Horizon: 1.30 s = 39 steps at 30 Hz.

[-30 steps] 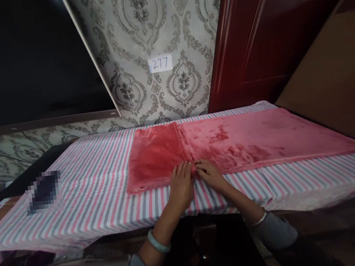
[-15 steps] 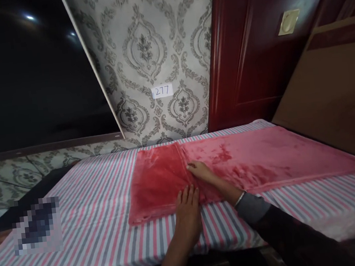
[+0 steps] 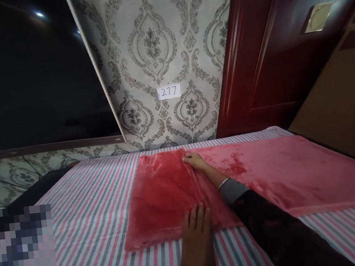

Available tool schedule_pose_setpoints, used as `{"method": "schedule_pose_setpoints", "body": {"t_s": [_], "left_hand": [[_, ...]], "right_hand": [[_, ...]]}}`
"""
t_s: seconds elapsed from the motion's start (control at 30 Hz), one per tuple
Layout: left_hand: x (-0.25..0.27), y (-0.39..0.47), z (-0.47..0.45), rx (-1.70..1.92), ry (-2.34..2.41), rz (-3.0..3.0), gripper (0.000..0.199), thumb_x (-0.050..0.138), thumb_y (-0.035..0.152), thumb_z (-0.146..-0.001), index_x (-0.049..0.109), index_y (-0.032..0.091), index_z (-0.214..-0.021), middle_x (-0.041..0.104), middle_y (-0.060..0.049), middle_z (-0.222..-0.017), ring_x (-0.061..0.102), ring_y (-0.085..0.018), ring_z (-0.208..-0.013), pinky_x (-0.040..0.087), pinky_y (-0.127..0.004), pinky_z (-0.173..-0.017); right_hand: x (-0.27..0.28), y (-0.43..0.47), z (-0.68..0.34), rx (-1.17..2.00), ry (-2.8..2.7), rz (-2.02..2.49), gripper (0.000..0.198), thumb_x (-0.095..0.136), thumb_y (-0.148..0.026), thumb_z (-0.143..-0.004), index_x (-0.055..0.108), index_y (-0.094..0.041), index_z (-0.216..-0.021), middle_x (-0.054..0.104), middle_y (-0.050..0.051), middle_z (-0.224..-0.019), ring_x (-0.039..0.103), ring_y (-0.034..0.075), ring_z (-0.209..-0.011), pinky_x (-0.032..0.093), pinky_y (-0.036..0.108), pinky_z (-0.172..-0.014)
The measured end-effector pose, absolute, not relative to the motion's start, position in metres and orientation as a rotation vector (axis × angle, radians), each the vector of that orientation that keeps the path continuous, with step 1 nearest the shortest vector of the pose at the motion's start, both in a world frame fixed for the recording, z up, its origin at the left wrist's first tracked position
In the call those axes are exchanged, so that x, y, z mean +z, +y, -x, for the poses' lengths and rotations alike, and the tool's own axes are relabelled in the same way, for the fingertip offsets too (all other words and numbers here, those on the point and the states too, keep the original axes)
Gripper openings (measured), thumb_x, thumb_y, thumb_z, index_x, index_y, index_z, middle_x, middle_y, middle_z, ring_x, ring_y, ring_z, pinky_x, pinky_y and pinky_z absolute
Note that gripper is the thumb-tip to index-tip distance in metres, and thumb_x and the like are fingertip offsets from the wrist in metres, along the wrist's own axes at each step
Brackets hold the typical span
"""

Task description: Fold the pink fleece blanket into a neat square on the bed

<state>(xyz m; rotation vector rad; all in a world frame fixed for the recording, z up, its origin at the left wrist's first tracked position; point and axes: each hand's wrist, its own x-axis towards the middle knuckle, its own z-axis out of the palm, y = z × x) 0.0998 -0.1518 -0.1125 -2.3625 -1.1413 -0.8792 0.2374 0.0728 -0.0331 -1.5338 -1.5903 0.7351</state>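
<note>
A plush red-pink blanket (image 3: 251, 167) lies lengthwise across a striped cloth. Its left end is folded over into a darker red, layered panel (image 3: 161, 194). My left hand (image 3: 196, 228) rests flat on the near corner of this panel, fingers stretched out and pointing away from me. Farther back, my right hand (image 3: 195, 160) pinches the panel's right edge close to its far corner, thumb and fingers together. The right forearm, in a dark sleeve with a grey cuff, crosses over the blanket.
The striped cloth (image 3: 87, 210) covers the table. A large dark screen (image 3: 32, 80) stands at the back left, before patterned wallpaper (image 3: 152, 46) with a "277" label (image 3: 169, 91). A dark red wooden panel (image 3: 261, 56) and a brown board (image 3: 345, 102) border the right.
My right hand has slid away from me along the panel's edge to its far corner. The left hand stays on the near corner. The view has moved closer.
</note>
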Motion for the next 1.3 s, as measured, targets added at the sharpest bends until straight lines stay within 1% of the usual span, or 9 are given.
{"method": "schedule_pose_setpoints", "body": {"t_s": [0.17, 0.33, 0.4, 0.5, 0.6, 0.77, 1.0, 1.17, 1.3], "left_hand": [[-0.077, -0.149, -0.090, -0.753, -1.246, 2.673, 0.039, 0.060, 0.029, -0.092, 0.065, 0.024, -0.130, 0.068, -0.007, -0.132, 0.064, -0.027, -0.115, 0.052, -0.042, -0.094], [-0.041, -0.134, -0.089, -0.687, -1.409, 2.935, 0.023, 0.053, 0.018, -0.095, 0.072, 0.027, -0.103, 0.073, -0.003, -0.110, 0.066, -0.021, -0.097, 0.053, -0.034, -0.083], [-0.042, -0.129, -0.091, -0.696, -1.471, 2.815, 0.029, 0.052, 0.017, -0.093, 0.070, 0.026, -0.113, 0.070, -0.006, -0.118, 0.064, -0.024, -0.104, 0.054, -0.038, -0.086], [-0.051, -0.127, -0.091, -0.659, -1.432, 2.644, 0.053, 0.055, 0.021, -0.089, 0.055, 0.024, -0.142, 0.053, -0.012, -0.149, 0.048, -0.036, -0.135, 0.045, -0.057, -0.104], [-0.058, -0.128, -0.089, -0.574, -1.367, 2.677, 0.064, 0.052, 0.025, -0.089, 0.043, 0.025, -0.152, 0.042, -0.007, -0.158, 0.034, -0.036, -0.147, 0.035, -0.066, -0.112], [-0.053, -0.129, -0.086, -0.490, -1.421, 2.759, 0.065, 0.048, 0.025, -0.091, 0.038, 0.030, -0.155, 0.036, 0.001, -0.161, 0.031, -0.034, -0.150, 0.032, -0.069, -0.115], [-0.042, -0.129, -0.084, -0.412, -1.416, 2.934, 0.062, 0.042, 0.023, -0.095, 0.034, 0.031, -0.156, 0.029, 0.001, -0.163, 0.026, -0.028, -0.152, 0.021, -0.070, -0.120], [-0.043, -0.129, -0.081, -0.405, -1.440, 3.028, 0.065, 0.040, 0.021, -0.096, 0.028, 0.036, -0.158, 0.022, 0.005, -0.166, 0.019, -0.024, -0.154, 0.009, -0.067, -0.123], [-0.042, -0.127, -0.082, -0.397, -1.484, 3.049, 0.070, 0.040, 0.018, -0.094, 0.022, 0.037, -0.159, 0.020, 0.006, -0.166, 0.015, -0.022, -0.155, 0.005, -0.066, -0.123]], "right_hand": [[-0.034, 0.108, -0.229, 0.777, -1.536, 1.611, 0.021, 0.070, -0.033, -0.087, 0.067, -0.014, -0.078, 0.064, -0.002, -0.069, 0.058, 0.012, -0.061, 0.046, 0.025, -0.061], [-0.041, 0.131, -0.223, 0.756, -1.505, 1.651, 0.028, 0.066, -0.040, -0.095, 0.065, -0.014, -0.084, 0.065, -0.002, -0.077, 0.062, 0.013, -0.066, 0.053, 0.029, -0.066], [-0.043, 0.136, -0.223, 0.711, -1.482, 1.672, 0.027, 0.065, -0.039, -0.096, 0.065, -0.014, -0.085, 0.067, -0.001, -0.079, 0.063, 0.013, -0.068, 0.053, 0.029, -0.067], [-0.047, 0.139, -0.229, 0.591, -1.452, 1.719, 0.018, 0.066, -0.029, -0.091, 0.067, -0.016, -0.080, 0.070, 0.002, -0.081, 0.065, 0.016, -0.076, 0.050, 0.028, -0.070], [-0.051, 0.138, -0.235, 0.486, -1.448, 1.762, 0.009, 0.064, -0.021, -0.085, 0.070, -0.017, -0.079, 0.073, 0.008, -0.085, 0.066, 0.021, -0.084, 0.046, 0.026, -0.070], [-0.050, 0.136, -0.237, 0.424, -1.484, 1.797, 0.012, 0.061, -0.022, -0.086, 0.071, -0.017, -0.089, 0.074, 0.009, -0.087, 0.067, 0.022, -0.084, 0.046, 0.026, -0.071], [-0.048, 0.127, -0.238, 0.344, -1.620, 1.773, 0.044, 0.056, -0.014, -0.089, 0.057, -0.019, -0.133, 0.071, 0.010, -0.117, 0.067, 0.021, -0.105, 0.048, 0.028, -0.085], [-0.035, 0.120, -0.240, 0.324, -1.673, 1.853, 0.045, 0.053, -0.015, -0.092, 0.055, -0.016, -0.137, 0.069, 0.015, -0.122, 0.066, 0.026, -0.111, 0.049, 0.033, -0.092], [-0.016, 0.100, -0.231, 0.262, -1.760, 1.850, 0.054, 0.053, -0.022, -0.094, 0.046, -0.010, -0.146, 0.054, 0.021, -0.145, 0.052, 0.028, -0.132, 0.041, 0.035, -0.106]]}}
